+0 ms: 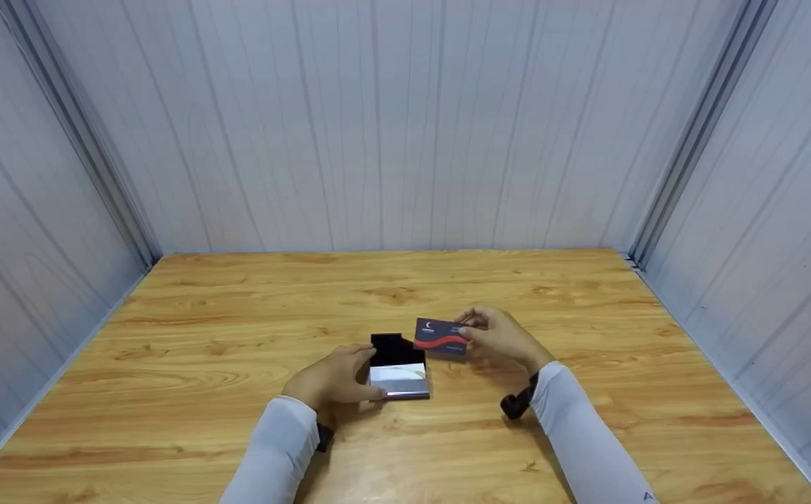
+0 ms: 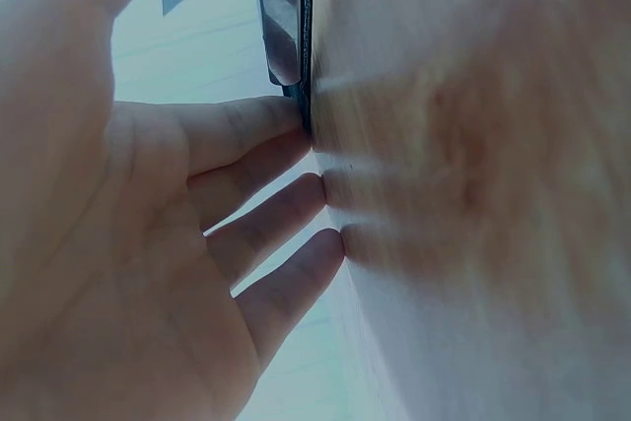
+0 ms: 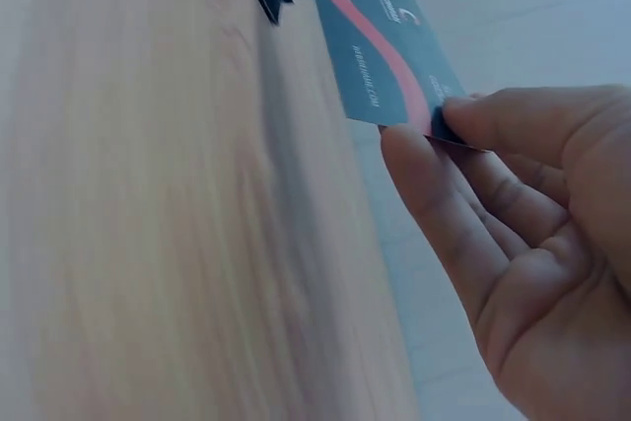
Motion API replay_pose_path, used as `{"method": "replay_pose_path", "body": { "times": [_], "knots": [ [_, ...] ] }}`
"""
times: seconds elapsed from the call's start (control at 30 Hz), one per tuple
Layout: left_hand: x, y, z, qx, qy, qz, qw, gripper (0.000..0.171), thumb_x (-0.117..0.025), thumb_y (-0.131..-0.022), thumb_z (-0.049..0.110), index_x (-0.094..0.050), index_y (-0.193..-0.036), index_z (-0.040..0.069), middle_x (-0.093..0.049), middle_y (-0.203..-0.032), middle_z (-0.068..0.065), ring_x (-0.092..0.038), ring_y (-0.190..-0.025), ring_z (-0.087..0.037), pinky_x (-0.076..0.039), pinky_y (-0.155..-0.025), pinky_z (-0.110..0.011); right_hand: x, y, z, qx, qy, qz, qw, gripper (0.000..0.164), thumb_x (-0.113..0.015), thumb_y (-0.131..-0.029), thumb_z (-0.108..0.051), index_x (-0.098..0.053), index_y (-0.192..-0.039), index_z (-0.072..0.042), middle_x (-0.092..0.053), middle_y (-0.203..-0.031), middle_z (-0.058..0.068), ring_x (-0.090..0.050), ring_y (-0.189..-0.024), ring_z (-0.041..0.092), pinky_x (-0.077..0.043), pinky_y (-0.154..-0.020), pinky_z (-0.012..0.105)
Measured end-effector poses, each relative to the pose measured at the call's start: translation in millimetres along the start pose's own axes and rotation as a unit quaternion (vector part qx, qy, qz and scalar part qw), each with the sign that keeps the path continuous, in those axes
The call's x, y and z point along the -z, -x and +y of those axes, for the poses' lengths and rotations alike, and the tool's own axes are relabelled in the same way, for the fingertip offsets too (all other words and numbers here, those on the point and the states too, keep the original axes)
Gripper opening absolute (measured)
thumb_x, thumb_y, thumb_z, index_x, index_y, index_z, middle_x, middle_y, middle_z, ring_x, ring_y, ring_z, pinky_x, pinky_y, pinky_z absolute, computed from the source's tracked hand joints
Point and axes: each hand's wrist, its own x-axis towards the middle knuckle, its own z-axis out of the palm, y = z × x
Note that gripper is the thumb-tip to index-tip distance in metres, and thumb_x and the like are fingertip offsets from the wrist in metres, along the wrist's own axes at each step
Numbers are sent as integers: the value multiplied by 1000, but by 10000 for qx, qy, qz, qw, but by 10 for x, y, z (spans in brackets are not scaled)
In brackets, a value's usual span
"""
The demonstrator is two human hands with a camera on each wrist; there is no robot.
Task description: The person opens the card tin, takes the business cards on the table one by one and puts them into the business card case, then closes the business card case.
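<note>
Loading looks like the step in hand: right hand pinches a dark blue business card with a red wave above the open black-and-silver metal card case on the wooden table. Left hand, fingers straight, apparently steadies the case. Next, the card's edge needs aligning with the opening.

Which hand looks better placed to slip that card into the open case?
Probably the right hand: it already pinches the card, held just beside the open case. The left hand rests against the case's side, steadying it.
</note>
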Motion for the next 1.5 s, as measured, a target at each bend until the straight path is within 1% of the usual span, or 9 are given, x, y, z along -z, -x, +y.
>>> {"method": "replay_pose_path", "body": {
  "times": [0.23, 0.33, 0.53, 0.67, 0.77, 0.93, 1.07, 1.23, 1.5],
  "knots": [
    [-6, -10, -10, -33, 52, 19, 10000, 87, -74, -88, 47, -37, -155, 5, -33, -159, -13, -27, -147, -33, -28, -116, -49, -254, -45, -109, 410, 422, 79, 9982, 17, -61, -98, -4, -67, -113, -7, -67, -104, 7, -67, -95, 21, -58, -80, 37],
    [-3, -15, -12, -62, 51, 4, 10000, 88, -74, -88, 47, -36, -155, 4, -33, -159, -14, -27, -147, -34, -27, -116, -49, -336, -50, -144, 481, 529, 111, 9974, 17, -62, -97, -5, -67, -113, -9, -68, -102, 5, -66, -95, 20, -56, -81, 35],
    [10, -20, -14, -142, 65, 26, 9999, 89, -76, -87, 46, -38, -154, 2, -34, -157, -17, -29, -145, -36, -28, -116, -50, -468, -62, -190, 533, 318, -64, 9981, 17, -60, -98, -4, -66, -113, -8, -67, -100, 7, -67, -89, 20, -58, -75, 37],
    [11, -36, -13, -162, 64, 108, 9998, 88, -77, -86, 45, -40, -153, 2, -38, -155, -16, -32, -144, -35, -29, -116, -49, -543, -62, -217, 691, 451, -124, 9965, 18, -61, -99, -5, -66, -115, -8, -68, -102, 6, -67, -90, 20, -58, -73, 36],
    [7, -46, -5, -123, 61, 145, 9998, 87, -77, -86, 46, -41, -153, 5, -39, -155, -14, -33, -143, -33, -30, -115, -49, -586, -56, -238, 809, 546, -179, 9951, 22, -61, -98, -4, -66, -120, -7, -70, -104, 5, -67, -94, 20, -57, -77, 35],
    [1, -38, 6, -39, 68, 173, 9998, 87, -78, -85, 46, -41, -154, 8, -40, -155, -12, -32, -144, -32, -30, -115, -49, -629, -54, -233, 932, 764, -278, 9923, 28, -61, -97, 0, -70, -121, -12, -70, -100, 1, -66, -94, 16, -54, -83, 33],
    [-2, -27, 3, 13, 59, 146, 9999, 87, -77, -85, 47, -41, -154, 8, -39, -156, -11, -32, -144, -31, -30, -115, -49, -630, -47, -220, 850, 879, -408, 9917, 28, -61, -97, -2, -72, -119, -17, -70, -98, -3, -64, -92, 14, -52, -85, 34],
    [0, -29, -3, 123, 54, 107, 9999, 91, -76, -85, 51, -39, -154, 7, -36, -158, -10, -31, -145, -31, -32, -114, -50, -620, -30, -223, 678, 1031, -634, 9903, 25, -61, -100, -7, -72, -119, -20, -69, -109, -5, -62, -101, 13, -50, -92, 37],
    [-5, -27, -10, 140, 106, 95, 9998, 91, -76, -85, 50, -39, -154, 4, -35, -158, -12, -30, -145, -32, -30, -115, -50, -607, -11, -221, 659, 1216, -914, 9862, 25, -60, -101, -9, -71, -123, -17, -67, -123, -1, -61, -113, 17, -49, -96, 40]
  ]
}}
